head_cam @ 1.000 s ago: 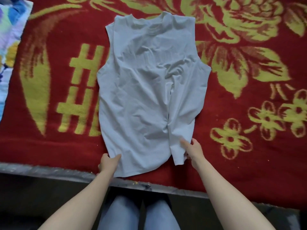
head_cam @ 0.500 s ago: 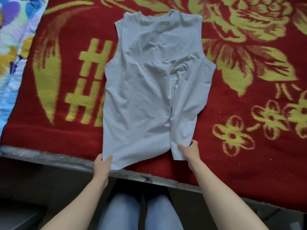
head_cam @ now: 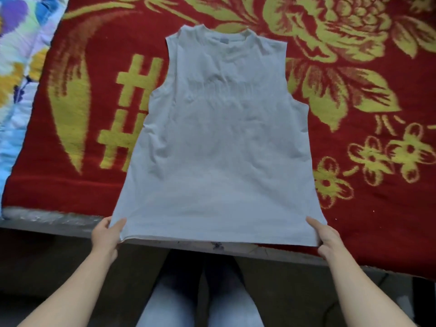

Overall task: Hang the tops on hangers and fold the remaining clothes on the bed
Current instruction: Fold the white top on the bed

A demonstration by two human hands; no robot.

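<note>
The pale sleeveless top (head_cam: 221, 142) lies flat at the bed's (head_cam: 368, 223) near edge, looking light, limp and crease-prone, its hem corners pinched by the left hand (head_cam: 106, 234) and right hand (head_cam: 326, 237); the shoulders seem the better hold for hanging.

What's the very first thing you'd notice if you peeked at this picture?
Probably the pale grey sleeveless top, spread out in the middle, neck farthest from the person. It stands out against the bright red blanket with big yellow flowers beneath it. At the near edge, the left hand and right hand each pinch a bottom corner.
</note>
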